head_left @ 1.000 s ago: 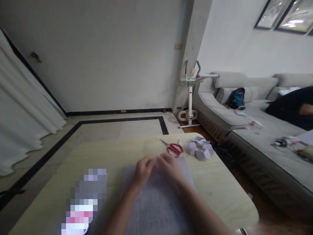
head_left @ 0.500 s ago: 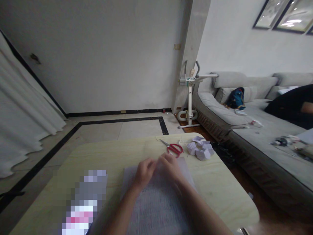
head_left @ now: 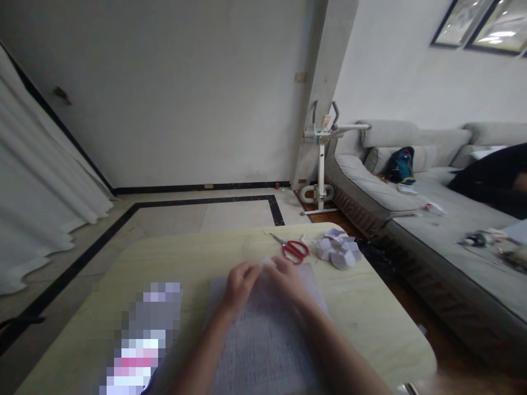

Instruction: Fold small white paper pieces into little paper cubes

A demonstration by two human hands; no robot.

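1. Head view: left hand (head_left: 240, 281) and right hand (head_left: 286, 277) pinch a white paper piece (head_left: 267, 262) between them; blur obscures its outline.
2. Piece sits over a printed sheet (head_left: 269, 345), text illegible, lower edge cut off.
3. Pixelated object (head_left: 142, 334), unidentifiable, lies on the tabletop (head_left: 370, 318), left side.

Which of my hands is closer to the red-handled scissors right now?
Right. Your right hand is just on the near side of the red-handled scissors, close to the handles; your left hand is farther away, to their left and nearer you.

Grey-lilac sheet (head_left: 267, 351), red-handled scissors (head_left: 285, 244)
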